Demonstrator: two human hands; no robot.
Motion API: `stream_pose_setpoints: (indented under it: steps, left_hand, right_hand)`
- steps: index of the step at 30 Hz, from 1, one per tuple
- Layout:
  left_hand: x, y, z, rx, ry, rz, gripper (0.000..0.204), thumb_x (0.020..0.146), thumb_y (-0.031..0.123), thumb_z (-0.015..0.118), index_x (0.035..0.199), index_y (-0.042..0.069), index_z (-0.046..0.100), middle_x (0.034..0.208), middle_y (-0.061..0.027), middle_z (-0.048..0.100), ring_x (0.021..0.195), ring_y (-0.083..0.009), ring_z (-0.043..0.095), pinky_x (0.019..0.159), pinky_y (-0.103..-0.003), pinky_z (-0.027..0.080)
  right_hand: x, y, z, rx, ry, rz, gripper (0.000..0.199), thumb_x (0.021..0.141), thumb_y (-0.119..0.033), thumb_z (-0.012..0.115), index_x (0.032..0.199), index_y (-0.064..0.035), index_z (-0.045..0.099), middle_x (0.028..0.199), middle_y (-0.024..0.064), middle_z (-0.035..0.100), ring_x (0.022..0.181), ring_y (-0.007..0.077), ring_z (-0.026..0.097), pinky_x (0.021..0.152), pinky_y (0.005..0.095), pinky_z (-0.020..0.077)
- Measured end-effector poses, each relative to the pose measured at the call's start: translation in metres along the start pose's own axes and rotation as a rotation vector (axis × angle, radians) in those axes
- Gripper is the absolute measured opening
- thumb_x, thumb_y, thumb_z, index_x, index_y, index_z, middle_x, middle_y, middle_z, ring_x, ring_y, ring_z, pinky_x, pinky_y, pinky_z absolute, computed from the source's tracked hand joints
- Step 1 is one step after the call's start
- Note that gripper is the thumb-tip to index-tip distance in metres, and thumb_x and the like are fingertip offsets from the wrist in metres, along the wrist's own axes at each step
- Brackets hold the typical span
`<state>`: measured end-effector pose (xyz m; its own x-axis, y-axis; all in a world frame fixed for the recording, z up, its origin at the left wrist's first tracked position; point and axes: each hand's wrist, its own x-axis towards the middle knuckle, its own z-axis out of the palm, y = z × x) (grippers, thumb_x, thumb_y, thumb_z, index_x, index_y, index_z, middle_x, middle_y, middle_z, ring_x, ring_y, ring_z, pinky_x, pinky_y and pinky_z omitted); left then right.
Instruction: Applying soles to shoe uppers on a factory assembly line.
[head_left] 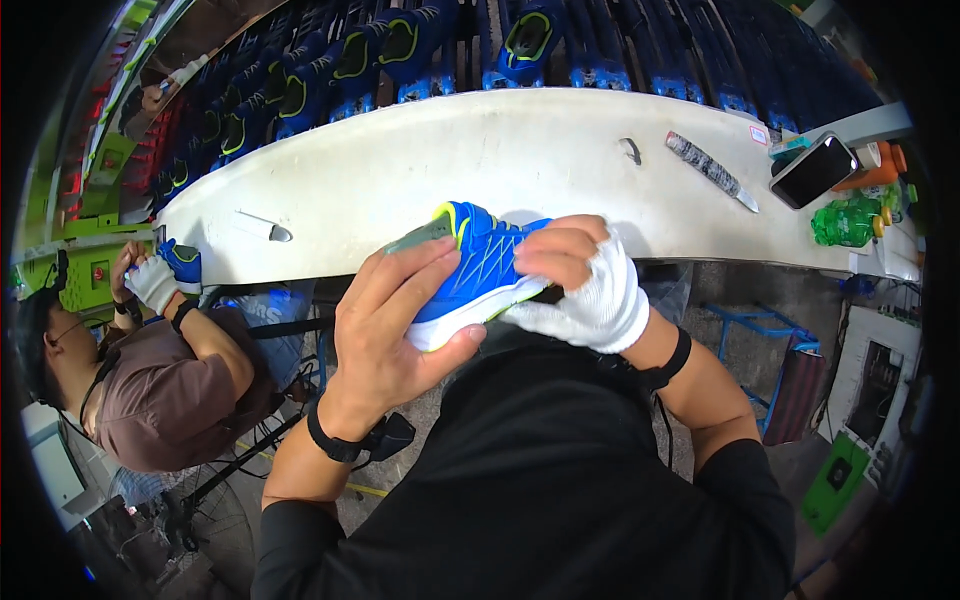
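Note:
A blue sneaker [485,262] with a white sole and yellow-green collar lining is held between my hands at the near edge of the worktable. My bare left hand [385,310] wraps round its heel end, with the fingers over the collar and the thumb along the sole. At the toe end, my right hand [600,285] grips the shoe; it wears a white glove that leaves the fingertips bare. Part of the toe is hidden behind those fingers. Both wrists carry black bands.
The pale worktable [400,160] bears a wrapped knife [710,168], a phone [815,170], a green bottle [845,222] and a small pointed tool [270,230]. Beyond runs a rack of blue sneakers [405,40]. At left, a co-worker [170,380] handles another shoe [182,262].

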<state>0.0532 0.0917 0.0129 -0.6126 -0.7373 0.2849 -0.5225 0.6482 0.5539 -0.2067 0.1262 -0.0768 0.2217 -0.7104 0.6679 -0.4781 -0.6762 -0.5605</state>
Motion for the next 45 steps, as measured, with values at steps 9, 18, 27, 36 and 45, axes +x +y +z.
stream_pose_setpoints:
  steps: [9,18,27,36,45]
  left_hand:
    - [0.004,0.012,-0.005,0.089,-0.103,-0.075,0.091,0.062,0.026,0.101,0.143,0.003,0.067,0.148,-0.0142,0.066,0.128,-0.0378,0.066,0.107,-0.048,0.057]
    - [-0.001,0.008,0.001,0.156,-0.081,0.121,0.074,0.063,0.021,0.1,0.131,0.005,0.077,0.141,-0.0073,0.072,0.124,-0.0412,0.068,0.103,-0.048,0.061]
    - [0.005,0.04,0.005,0.222,-0.114,0.097,0.075,0.062,0.015,0.099,0.132,0.0,0.075,0.14,-0.0141,0.071,0.125,-0.0447,0.068,0.108,-0.054,0.057]
    - [0.013,0.036,0.005,0.102,0.011,0.13,0.122,0.067,0.038,0.106,0.165,0.003,0.041,0.164,-0.0284,0.046,0.133,-0.046,0.067,0.107,-0.053,0.06]
    - [0.208,-0.056,0.135,-0.399,0.333,-0.057,0.073,0.093,0.021,0.087,0.153,-0.002,0.053,0.15,-0.0229,0.063,0.142,-0.0321,0.062,0.111,-0.042,0.057]
  right_hand:
    - [-0.017,0.0,0.009,0.091,-0.01,-0.017,0.046,0.075,-0.01,0.093,0.109,-0.0209,0.063,0.109,-0.0019,0.07,0.103,0.0225,0.066,0.093,0.0439,0.0515]
    - [0.027,0.021,-0.023,0.091,-0.6,0.446,0.133,0.065,-0.073,0.095,0.164,-0.0015,0.042,0.149,0.0264,0.061,0.133,0.0446,0.062,0.113,0.0499,0.0491]
    - [0.039,-0.02,-0.006,0.198,-0.279,0.483,0.119,0.068,-0.077,0.092,0.147,0.0037,0.056,0.117,0.0248,0.075,0.11,0.0447,0.074,0.098,0.0497,0.0591]
    - [-0.007,-0.002,-0.014,0.82,0.289,0.736,0.073,0.1,-0.037,0.082,0.154,0.0017,0.051,0.147,0.0218,0.068,0.135,0.0311,0.067,0.115,0.0431,0.0524]
    - [-0.05,-0.036,-0.095,0.322,0.215,0.47,0.124,0.072,-0.038,0.107,0.166,-0.0005,0.036,0.163,0.0252,0.05,0.146,0.0356,0.057,0.12,0.0474,0.0477]
